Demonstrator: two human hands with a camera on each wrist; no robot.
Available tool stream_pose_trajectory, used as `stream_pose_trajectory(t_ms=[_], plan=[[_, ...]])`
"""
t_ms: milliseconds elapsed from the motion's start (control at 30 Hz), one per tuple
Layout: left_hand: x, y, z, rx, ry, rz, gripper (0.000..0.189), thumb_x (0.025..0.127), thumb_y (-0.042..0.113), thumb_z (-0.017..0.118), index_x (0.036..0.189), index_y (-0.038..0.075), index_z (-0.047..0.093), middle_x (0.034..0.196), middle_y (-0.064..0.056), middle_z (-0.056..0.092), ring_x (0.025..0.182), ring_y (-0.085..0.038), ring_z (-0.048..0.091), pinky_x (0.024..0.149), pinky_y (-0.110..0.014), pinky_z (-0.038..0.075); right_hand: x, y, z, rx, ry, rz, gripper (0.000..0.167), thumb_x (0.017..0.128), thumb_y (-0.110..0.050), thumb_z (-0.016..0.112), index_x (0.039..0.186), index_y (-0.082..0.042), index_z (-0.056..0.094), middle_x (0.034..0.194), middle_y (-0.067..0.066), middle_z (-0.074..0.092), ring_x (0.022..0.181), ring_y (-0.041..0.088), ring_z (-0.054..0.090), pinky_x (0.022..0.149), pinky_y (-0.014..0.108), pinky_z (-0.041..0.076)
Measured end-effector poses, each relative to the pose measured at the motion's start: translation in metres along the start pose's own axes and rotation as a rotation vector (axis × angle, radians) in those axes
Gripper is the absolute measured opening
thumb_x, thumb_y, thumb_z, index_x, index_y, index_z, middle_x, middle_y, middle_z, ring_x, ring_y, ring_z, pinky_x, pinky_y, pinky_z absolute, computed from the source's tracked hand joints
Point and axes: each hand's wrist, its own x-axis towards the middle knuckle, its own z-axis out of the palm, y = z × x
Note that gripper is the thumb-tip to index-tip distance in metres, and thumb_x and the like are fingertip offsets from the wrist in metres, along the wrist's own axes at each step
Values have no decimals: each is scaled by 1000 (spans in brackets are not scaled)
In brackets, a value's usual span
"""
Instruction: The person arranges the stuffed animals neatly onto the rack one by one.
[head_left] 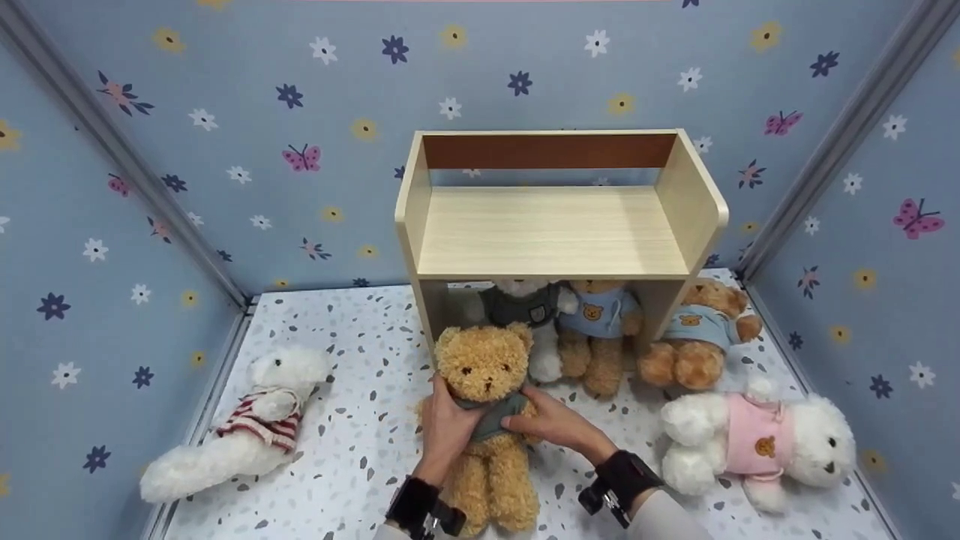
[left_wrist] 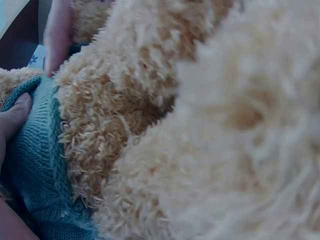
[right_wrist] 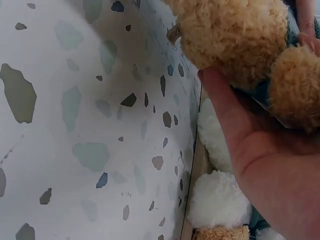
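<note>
A curly tan teddy bear (head_left: 486, 364) in a grey-green knitted top is held upright in front of the shelf, facing me. My left hand (head_left: 448, 424) grips its side below the head, and my right hand (head_left: 559, 424) grips the opposite side, thumb across the top. Up close in the left wrist view, the knitted top (left_wrist: 40, 150) and fur fill the picture. The right wrist view shows my right hand (right_wrist: 270, 160) under the bear's fur (right_wrist: 235, 40). The backs of both hands' fingers are partly hidden behind the bear.
A wooden shelf (head_left: 555, 232) stands at the back wall. Under it sit a dark-vested plush (head_left: 517, 304) and a blue-shirted bear (head_left: 596, 315). Another blue-shirted bear (head_left: 697, 334) leans outside its right panel. A pink-shirted white plush (head_left: 757, 439) lies right, a striped-shirt white plush (head_left: 259, 420) left.
</note>
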Motion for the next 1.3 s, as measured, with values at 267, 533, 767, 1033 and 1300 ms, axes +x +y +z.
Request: stream_pose_trajectory(t_ms=[267, 533, 767, 1033, 1300], plan=[[-1, 0, 1, 32, -59, 22, 94, 70, 35, 96, 144, 2, 48, 126, -22, 68, 117, -40, 65, 98, -55, 52, -3, 5, 11, 56, 95, -44, 61, 100, -16, 71, 155, -12, 43, 87, 3, 67, 63, 17, 55, 60, 32, 46], [1, -5, 0, 76, -81, 147, 98, 75, 32, 92, 153, -1, 41, 146, -23, 54, 135, -43, 49, 116, -60, 34, 1, 5, 13, 15, 252, 11, 36, 100, -11, 66, 134, -3, 56, 95, 9, 67, 73, 23, 59, 68, 37, 50], [-5, -22, -2, 129, 21, 191, 111, 78, 36, 91, 159, -5, 27, 163, -29, 19, 151, -54, 15, 118, -69, 20, 0, 2, 0, 74, 331, 21, 67, 102, -11, 62, 160, 1, 31, 116, 28, 63, 78, 12, 64, 71, 37, 55], [2, -29, -10, -243, -245, -122, 89, 94, 41, 77, 162, 7, 30, 157, -23, 43, 143, -43, 42, 114, -57, 39, 12, -13, -25, 288, 469, -2, 63, 100, -4, 61, 158, -7, 38, 110, 15, 65, 76, 15, 59, 68, 31, 51], [32, -25, -8, -257, -317, -254, 97, 92, 51, 75, 163, 4, 27, 163, -26, 33, 149, -43, 33, 119, -58, 30, 35, -26, -21, 333, 372, -17, 72, 102, -3, 57, 164, -10, 23, 149, 19, 51, 108, 25, 61, 92, 43, 52]])
